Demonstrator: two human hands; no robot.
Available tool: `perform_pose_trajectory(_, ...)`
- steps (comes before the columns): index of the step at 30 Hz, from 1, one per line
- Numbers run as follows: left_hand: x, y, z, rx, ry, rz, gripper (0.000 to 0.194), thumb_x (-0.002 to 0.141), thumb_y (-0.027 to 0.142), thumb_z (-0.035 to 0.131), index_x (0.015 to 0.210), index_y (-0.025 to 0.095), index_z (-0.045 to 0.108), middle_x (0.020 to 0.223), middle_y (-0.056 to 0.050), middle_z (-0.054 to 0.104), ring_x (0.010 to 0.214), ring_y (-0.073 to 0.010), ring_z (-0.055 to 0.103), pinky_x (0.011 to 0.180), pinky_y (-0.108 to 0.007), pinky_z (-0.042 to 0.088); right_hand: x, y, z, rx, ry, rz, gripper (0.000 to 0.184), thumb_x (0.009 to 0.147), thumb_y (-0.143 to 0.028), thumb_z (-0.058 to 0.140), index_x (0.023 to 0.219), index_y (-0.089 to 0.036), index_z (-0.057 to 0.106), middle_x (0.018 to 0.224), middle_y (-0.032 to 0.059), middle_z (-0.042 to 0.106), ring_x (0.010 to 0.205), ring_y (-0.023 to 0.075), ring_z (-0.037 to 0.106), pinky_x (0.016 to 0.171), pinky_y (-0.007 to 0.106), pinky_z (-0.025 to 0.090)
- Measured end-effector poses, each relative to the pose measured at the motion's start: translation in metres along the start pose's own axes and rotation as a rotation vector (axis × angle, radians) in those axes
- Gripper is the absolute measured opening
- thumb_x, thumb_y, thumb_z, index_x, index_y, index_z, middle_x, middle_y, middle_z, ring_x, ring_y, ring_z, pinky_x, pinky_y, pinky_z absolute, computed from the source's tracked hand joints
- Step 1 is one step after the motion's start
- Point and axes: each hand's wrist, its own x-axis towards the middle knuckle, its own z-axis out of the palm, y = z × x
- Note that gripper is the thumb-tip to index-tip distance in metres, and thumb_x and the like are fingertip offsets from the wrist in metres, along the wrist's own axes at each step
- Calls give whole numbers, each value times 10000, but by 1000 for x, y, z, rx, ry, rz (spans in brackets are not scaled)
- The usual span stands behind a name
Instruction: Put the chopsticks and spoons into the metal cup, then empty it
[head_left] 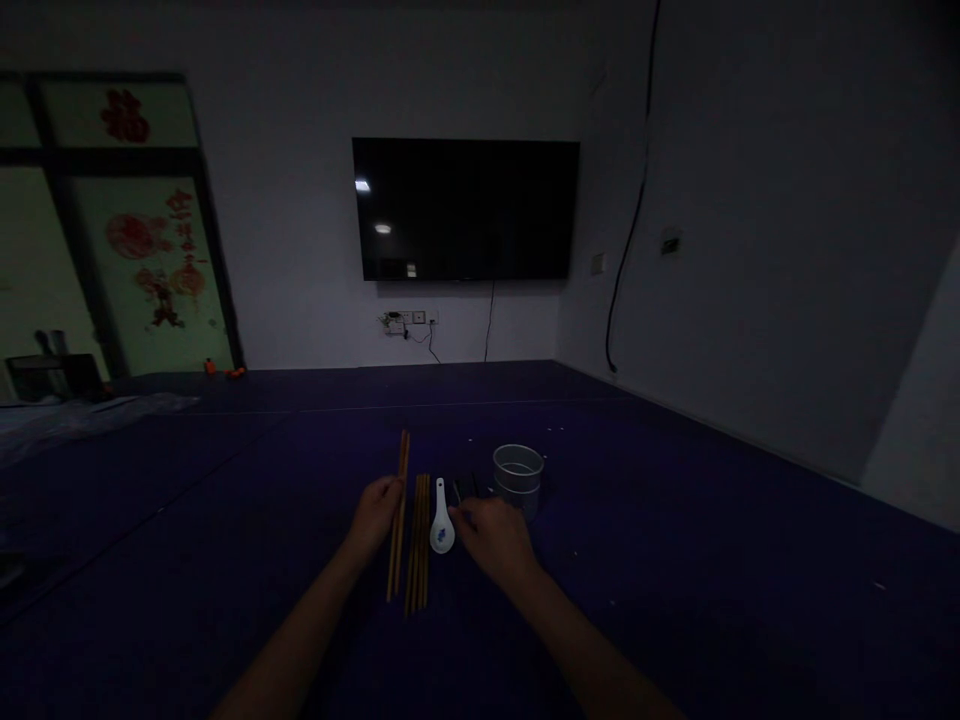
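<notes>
My left hand (379, 512) is closed around a pair of wooden chopsticks (405, 455), tilted slightly on the dark blue surface. Just right of it lies a bundle of several more chopsticks (417, 560), side by side. Beside them a white ceramic spoon (442, 530) with a small blue pattern rests bowl toward me. My right hand (496, 540) is closed at the spoon's right, fingertips together near a thin dark utensil (459, 490); what they grip is too dim to make out. Behind that hand stands a round grey metal container (517, 462), open at the top and partly covered by the hand.
The dark blue surface (315, 480) reaches to the wall, with small white specks on it. Clear plastic sheeting (112, 410) and a dark box (56, 375) are at far left. A television (465, 210) hangs on the wall, and a black cable (630, 240) runs down the corner.
</notes>
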Motion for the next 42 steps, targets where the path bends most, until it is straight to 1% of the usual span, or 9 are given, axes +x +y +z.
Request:
perform_pose_trajectory(4, -16, 8, 25, -116, -81, 65, 493, 720, 627, 407, 699, 161, 566, 636, -7, 557, 612, -138, 509, 567, -235, 422, 1, 2, 6, 190, 18, -28, 452, 930, -416, 326, 730, -179, 656, 709, 43, 687, 648, 128, 625, 562, 202, 353)
perform_pose_trajectory(7, -24, 12, 31, -135, -102, 78, 475, 729, 611, 417, 700, 160, 562, 627, -3, 549, 601, -131, 504, 557, -229, 419, 3, 2, 14, 434, -1, -54, 534, 930, -463, 289, 645, -156, 621, 583, 22, 627, 535, 106, 566, 515, 193, 345)
perform_pose_trajectory(14, -31, 15, 35, -179, -41, 32, 537, 714, 667, 398, 738, 159, 570, 624, -4, 559, 590, -137, 527, 541, -234, 425, 2, -6, 28, 895, -231, -68, 495, 814, -583, 456, 577, -156, 538, 444, -45, 493, 367, 65, 416, 383, 176, 279)
perform_pose_trajectory(22, -35, 12, 42, -250, -11, 22, 534, 700, 681, 446, 711, 162, 576, 590, 13, 548, 562, -128, 526, 541, -233, 434, 2, -9, 26, 1017, -231, -24, 374, 769, -476, 548, 552, -178, 484, 392, -81, 406, 348, 68, 400, 375, 178, 263)
perform_pose_trajectory(26, -37, 15, 41, -221, -23, 64, 539, 723, 684, 428, 692, 164, 568, 606, 4, 561, 600, -137, 543, 583, -240, 445, 1, -8, 26, 965, -177, -70, 257, 789, -337, 513, 596, -167, 524, 449, -66, 456, 392, 72, 423, 410, 181, 284)
perform_pose_trajectory(31, -40, 17, 38, -121, -12, 198, 488, 777, 616, 432, 791, 157, 599, 770, -49, 636, 762, -176, 587, 693, -264, 463, -1, -10, 20, 734, 12, -153, 278, 815, -292, 472, 584, -160, 553, 538, -24, 539, 505, 91, 479, 482, 190, 324)
perform_pose_trajectory(36, -45, 16, 32, 165, -30, 399, 438, 878, 481, 329, 1068, 182, 587, 1041, -101, 634, 966, -206, 572, 853, -324, 434, -4, -8, 0, 586, 436, -89, 329, 865, -384, 430, 665, -178, 589, 608, 10, 583, 573, 125, 524, 559, 219, 371)
perform_pose_trajectory(40, -43, 12, 30, 560, -1, 544, 364, 901, 393, 327, 981, 181, 612, 897, -98, 641, 922, -209, 568, 844, -336, 414, -2, 15, -16, 586, 793, 69, 367, 882, -457, 407, 711, -176, 572, 658, 43, 608, 621, 148, 559, 612, 244, 402)
perform_pose_trajectory(42, -40, 8, 29, 682, 43, 605, 355, 912, 358, 307, 915, 180, 614, 814, -83, 631, 866, -200, 573, 805, -331, 417, 2, 30, -22, 597, 909, 119, 387, 892, -475, 385, 730, -178, 573, 665, 47, 624, 639, 156, 581, 645, 256, 415)
